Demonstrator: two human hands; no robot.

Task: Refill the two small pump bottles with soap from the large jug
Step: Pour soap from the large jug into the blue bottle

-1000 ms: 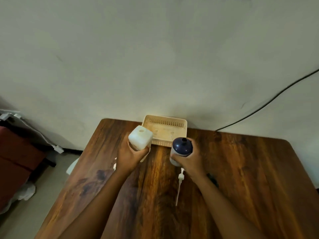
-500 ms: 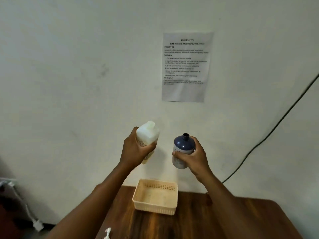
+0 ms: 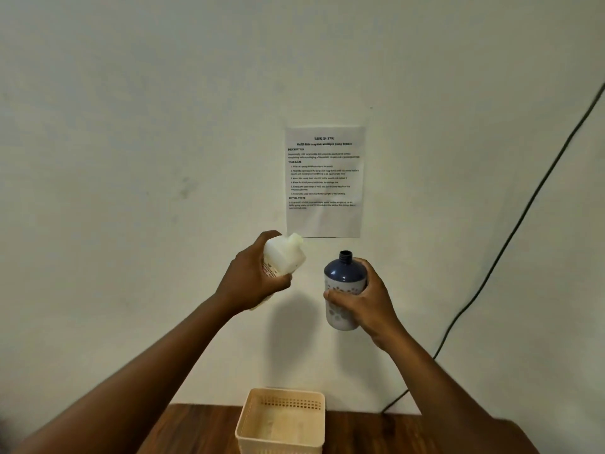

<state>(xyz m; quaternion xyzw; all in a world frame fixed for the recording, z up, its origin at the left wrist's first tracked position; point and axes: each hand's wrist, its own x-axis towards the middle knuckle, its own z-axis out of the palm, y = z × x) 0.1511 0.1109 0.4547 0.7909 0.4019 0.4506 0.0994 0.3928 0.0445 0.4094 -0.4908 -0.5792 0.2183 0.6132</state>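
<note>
My left hand (image 3: 248,283) grips the white soap jug (image 3: 284,255), held up in front of the wall and tilted with its open spout pointing up and to the right. My right hand (image 3: 363,301) grips a small dark-blue-topped bottle (image 3: 343,283), upright, its pump removed and its neck open. The jug's spout is a short way left of and slightly above the bottle's neck; the two do not touch. No soap is visibly flowing.
A cream plastic basket (image 3: 281,421) stands on the wooden table (image 3: 376,434) against the wall, below both hands. A printed sheet (image 3: 324,181) hangs on the wall behind. A black cable (image 3: 510,237) runs down the wall at the right.
Both hands have lifted the jug and the bottle up off the table area, and the view has swung upward to the wall. The jug has tipped further toward the bottle.
</note>
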